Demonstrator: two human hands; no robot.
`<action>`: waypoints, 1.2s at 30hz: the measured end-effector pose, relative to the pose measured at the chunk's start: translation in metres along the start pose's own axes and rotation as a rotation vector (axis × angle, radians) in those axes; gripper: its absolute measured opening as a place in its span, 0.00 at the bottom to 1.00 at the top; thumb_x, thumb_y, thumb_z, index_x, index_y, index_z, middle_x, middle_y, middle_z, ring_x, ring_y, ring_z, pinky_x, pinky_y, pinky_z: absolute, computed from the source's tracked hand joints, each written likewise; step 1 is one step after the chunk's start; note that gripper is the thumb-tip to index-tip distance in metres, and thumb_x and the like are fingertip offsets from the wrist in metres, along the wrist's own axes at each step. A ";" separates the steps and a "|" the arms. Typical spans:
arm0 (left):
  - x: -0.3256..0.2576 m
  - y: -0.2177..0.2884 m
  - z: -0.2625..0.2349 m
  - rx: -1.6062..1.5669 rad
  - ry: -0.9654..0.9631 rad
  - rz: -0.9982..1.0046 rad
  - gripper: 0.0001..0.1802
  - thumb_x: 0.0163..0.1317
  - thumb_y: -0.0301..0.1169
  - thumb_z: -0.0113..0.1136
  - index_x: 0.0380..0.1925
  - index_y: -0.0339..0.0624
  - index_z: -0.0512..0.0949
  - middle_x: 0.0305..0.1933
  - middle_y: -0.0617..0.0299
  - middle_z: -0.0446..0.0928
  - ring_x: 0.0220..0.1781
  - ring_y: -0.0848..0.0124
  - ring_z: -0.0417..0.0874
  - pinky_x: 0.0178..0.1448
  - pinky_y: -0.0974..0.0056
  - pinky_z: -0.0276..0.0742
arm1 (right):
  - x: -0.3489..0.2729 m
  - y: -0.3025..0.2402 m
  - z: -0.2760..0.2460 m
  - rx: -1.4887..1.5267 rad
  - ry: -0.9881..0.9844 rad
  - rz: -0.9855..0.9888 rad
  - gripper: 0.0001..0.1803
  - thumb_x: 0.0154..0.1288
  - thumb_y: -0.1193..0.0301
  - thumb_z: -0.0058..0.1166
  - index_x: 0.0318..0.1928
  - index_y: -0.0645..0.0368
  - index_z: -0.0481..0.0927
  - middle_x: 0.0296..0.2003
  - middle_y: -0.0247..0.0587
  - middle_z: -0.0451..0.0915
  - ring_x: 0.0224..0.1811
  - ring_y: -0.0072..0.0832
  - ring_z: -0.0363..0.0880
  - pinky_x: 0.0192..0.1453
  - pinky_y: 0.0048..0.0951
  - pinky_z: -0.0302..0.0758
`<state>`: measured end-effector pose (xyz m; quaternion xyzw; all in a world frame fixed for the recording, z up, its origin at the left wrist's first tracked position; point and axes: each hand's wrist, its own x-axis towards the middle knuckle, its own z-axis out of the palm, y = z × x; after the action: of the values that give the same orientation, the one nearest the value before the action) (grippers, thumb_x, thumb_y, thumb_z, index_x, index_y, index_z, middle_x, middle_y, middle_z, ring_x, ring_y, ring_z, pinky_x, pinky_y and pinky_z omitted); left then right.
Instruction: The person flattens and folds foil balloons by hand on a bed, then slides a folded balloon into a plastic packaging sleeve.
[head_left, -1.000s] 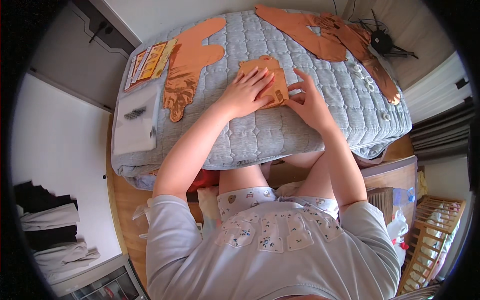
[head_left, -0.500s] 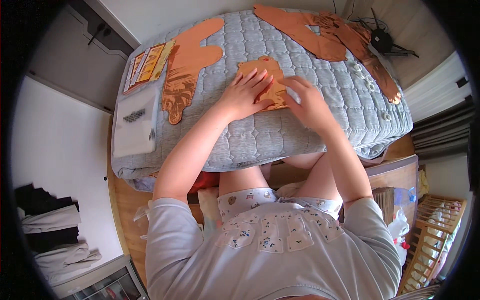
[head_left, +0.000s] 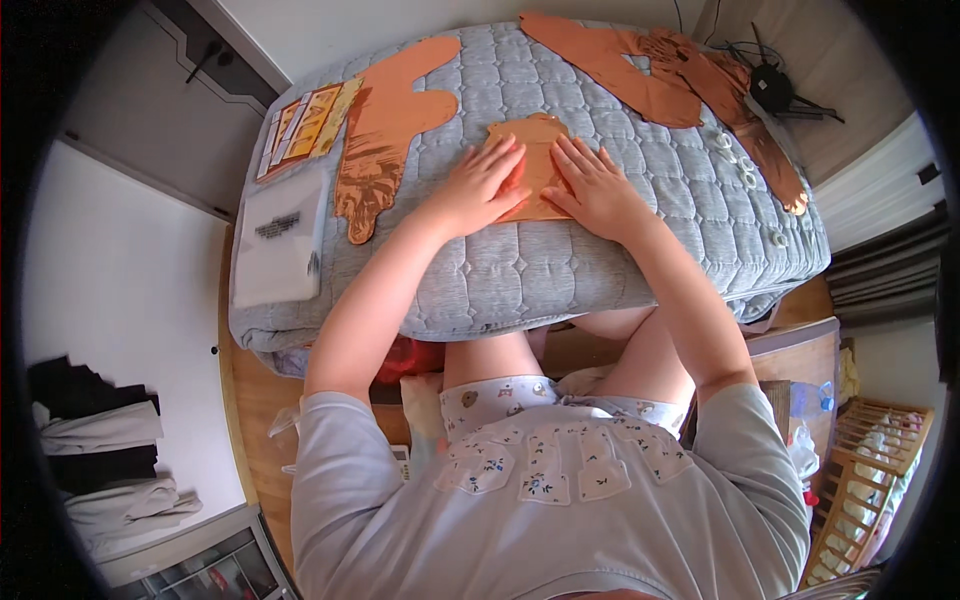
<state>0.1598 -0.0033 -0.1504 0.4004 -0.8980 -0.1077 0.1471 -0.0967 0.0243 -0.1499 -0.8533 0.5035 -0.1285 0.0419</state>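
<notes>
A copper-orange deflated foil balloon [head_left: 537, 160], folded into a compact flat piece, lies on the grey quilted mattress [head_left: 540, 275]. My left hand [head_left: 474, 192] rests flat on its left side, fingers stretched out. On its right side lies my right hand [head_left: 600, 196], also flat with the fingers extended. Both palms press on the foil and hide its side edges; neither hand grips anything. To the left, another flat foil balloon [head_left: 385, 115] is spread out. More copper foil balloons [head_left: 615, 70] stretch across the far right of the mattress.
Printed packets [head_left: 305, 125] and a clear-white plastic bag [head_left: 278, 240] lie at the mattress's left edge. Small white rolls [head_left: 747, 178] sit to the right. A black device with antennas [head_left: 770, 88] is at the far right corner. A wooden rack [head_left: 865, 470] stands lower right.
My right hand has come down from above the foil's right part to lie flat on it. My left hand stays on the left side. The whole view has shifted slightly.
</notes>
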 end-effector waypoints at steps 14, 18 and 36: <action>-0.011 -0.014 -0.035 0.069 -0.255 0.018 0.64 0.57 0.64 0.67 0.81 0.40 0.45 0.86 0.49 0.43 0.87 0.58 0.45 0.87 0.51 0.42 | 0.006 -0.003 -0.014 -0.066 -0.054 -0.012 0.46 0.74 0.38 0.45 0.79 0.56 0.58 0.80 0.46 0.56 0.82 0.42 0.51 0.84 0.47 0.48; -0.012 -0.018 -0.036 0.041 -0.246 0.027 0.69 0.50 0.66 0.71 0.80 0.38 0.47 0.85 0.49 0.44 0.86 0.56 0.46 0.87 0.52 0.44 | 0.007 0.003 -0.023 -0.059 -0.105 -0.042 0.51 0.68 0.35 0.51 0.80 0.55 0.56 0.80 0.42 0.55 0.82 0.41 0.51 0.84 0.45 0.48; 0.020 0.041 0.002 0.305 0.093 -0.019 0.44 0.71 0.64 0.51 0.78 0.51 0.59 0.84 0.51 0.53 0.86 0.54 0.49 0.85 0.41 0.44 | 0.006 0.013 -0.023 -0.008 -0.095 -0.076 0.60 0.56 0.32 0.61 0.81 0.50 0.54 0.80 0.38 0.56 0.82 0.42 0.52 0.83 0.49 0.48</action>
<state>0.1186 0.0088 -0.1364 0.4311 -0.8924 0.0474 0.1247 -0.1108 0.0140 -0.1297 -0.8771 0.4687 -0.0873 0.0576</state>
